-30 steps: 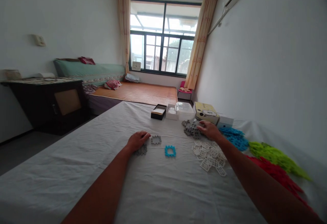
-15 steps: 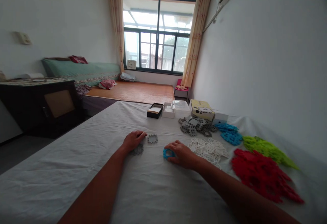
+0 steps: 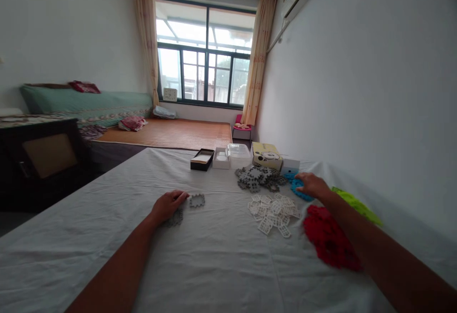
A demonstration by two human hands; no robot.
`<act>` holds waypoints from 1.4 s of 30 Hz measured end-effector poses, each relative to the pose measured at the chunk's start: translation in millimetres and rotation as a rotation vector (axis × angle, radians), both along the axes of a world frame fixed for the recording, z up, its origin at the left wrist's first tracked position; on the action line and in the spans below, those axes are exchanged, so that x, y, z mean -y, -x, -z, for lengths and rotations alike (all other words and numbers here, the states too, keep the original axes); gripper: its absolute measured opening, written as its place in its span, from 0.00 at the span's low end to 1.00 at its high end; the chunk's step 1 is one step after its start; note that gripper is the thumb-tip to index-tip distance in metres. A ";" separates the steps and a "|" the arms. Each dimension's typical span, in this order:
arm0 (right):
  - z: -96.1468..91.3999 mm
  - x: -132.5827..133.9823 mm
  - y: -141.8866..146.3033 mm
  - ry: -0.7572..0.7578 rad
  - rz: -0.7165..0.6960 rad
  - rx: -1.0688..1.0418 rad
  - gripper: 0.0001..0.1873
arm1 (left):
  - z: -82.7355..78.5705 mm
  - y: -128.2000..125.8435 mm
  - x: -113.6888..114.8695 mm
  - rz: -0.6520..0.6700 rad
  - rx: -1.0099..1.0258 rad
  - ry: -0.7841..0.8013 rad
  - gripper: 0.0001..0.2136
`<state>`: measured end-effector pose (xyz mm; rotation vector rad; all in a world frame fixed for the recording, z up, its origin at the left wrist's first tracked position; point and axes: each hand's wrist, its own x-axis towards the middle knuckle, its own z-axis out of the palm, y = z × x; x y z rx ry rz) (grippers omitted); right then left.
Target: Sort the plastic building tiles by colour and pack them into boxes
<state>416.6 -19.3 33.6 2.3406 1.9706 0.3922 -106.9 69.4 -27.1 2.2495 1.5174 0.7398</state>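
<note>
My left hand (image 3: pixel 167 205) lies on the white sheet with its fingers curled over a grey notched square piece (image 3: pixel 177 217). A second grey piece (image 3: pixel 197 200) lies just right of its fingertips. My right hand (image 3: pixel 312 184) reaches far to the right and rests on the blue pile (image 3: pixel 296 189), fingers together and bent down on a blue piece. Left of that hand is the grey pile (image 3: pixel 254 177). The white pile (image 3: pixel 273 210) lies nearer to me.
A red pile (image 3: pixel 327 238) and a green pile (image 3: pixel 353 203) lie by the right wall. A black box (image 3: pixel 202 159), a white box (image 3: pixel 221 157), a clear container (image 3: pixel 239 154) and a yellow box (image 3: pixel 266 154) line the far edge of the sheet (image 3: pixel 221 265).
My right hand took the single blue piece from the middle of the sheet and carried it right to the blue pile. My left hand stayed on its grey piece. The view swung right.
</note>
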 end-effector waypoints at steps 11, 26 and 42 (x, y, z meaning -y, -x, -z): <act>14.0 -9.6 -25.8 0.036 0.060 0.065 0.12 | -0.4 0.8 -0.1 0.002 0.005 0.011 0.20; 22.4 4.5 215.8 -0.018 -0.717 -0.331 0.13 | 3.1 -2.3 4.7 -0.002 -0.006 -0.029 0.19; 50.6 -36.3 299.9 -0.070 -0.800 -0.339 0.20 | 1.9 -1.6 5.1 0.010 0.041 -0.031 0.17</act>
